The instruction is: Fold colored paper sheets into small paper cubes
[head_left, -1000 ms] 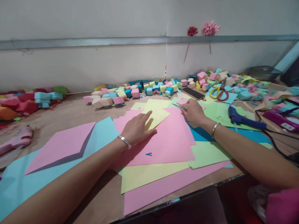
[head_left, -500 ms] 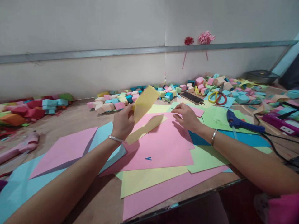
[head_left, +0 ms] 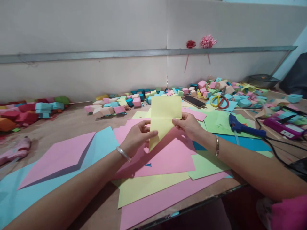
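A creased piece of yellow paper [head_left: 166, 110] is held up between both hands, above the middle of the table. My left hand [head_left: 141, 135] pinches its lower left edge, thumb in front and fingers partly hidden behind. On the right edge, near a horizontal crease, my right hand [head_left: 185, 123] grips it between thumb and fingers. The paper's lower part tapers to a point at the bottom left. Beneath the hands lies a pink sheet [head_left: 168, 159], with a small blue strip of paper [head_left: 148, 164] on it.
Several folded paper boxes [head_left: 107, 108] line the wall. Scissors [head_left: 219, 101] and a phone [head_left: 193, 101] lie behind my right hand. A blue glue gun [head_left: 244, 126] with a cord rests at right, a pink glue gun [head_left: 18, 150] at left. The table's front edge [head_left: 192, 204] is near.
My right hand has come in and taken hold of the yellow paper's right edge. The paper has turned upright to face me, and my left hand has shifted to its lower left side.
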Demonstrator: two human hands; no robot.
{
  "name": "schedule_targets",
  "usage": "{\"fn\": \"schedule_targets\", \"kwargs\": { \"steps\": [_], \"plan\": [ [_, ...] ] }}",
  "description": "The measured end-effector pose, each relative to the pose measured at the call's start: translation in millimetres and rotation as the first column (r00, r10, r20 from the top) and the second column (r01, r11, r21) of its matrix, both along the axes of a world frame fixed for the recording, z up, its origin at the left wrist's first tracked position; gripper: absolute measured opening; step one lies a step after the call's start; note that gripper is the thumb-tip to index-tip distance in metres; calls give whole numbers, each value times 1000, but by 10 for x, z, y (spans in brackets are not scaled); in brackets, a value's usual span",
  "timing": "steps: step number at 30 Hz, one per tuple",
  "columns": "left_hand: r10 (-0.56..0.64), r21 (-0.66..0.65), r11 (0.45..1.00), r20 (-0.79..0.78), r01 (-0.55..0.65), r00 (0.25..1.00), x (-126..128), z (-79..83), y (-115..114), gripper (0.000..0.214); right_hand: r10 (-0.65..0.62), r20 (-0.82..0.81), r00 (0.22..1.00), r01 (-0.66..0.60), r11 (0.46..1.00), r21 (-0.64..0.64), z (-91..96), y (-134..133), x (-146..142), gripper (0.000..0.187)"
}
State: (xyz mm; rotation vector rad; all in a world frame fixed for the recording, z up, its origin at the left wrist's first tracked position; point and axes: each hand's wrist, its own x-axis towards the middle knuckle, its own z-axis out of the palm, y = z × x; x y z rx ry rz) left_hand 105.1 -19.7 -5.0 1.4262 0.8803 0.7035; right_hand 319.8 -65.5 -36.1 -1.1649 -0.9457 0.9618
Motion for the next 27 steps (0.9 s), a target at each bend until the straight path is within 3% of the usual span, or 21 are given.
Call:
{"fn": "schedule_targets", "kwargs": {
  "steps": [3,8,14,20,27],
  "plan": [
    [14,60,998,-50,-11,999,-9,-29,28,46,-4,4,1000,4,1000,-5,6,-1,0,28],
    [61,24,998,-25,-61,998,-16,-38,93,31,1,-15,1000,-1,1000,-11,22,-24,-34,26],
    [66,74,995,14,-67,998,-22,-12,115,26,138,4,990,-138,990,-24,36,-63,-68,19],
    [99,57,993,72,-103,992,-38,-30,165,16,181,126,975,-173,982,-69,102,-93,-32,16],
    [136,-78,989,178,-123,975,-38,-17,223,23,219,-70,973,-222,974,-39,163,-108,-50,9]
  ]
}}
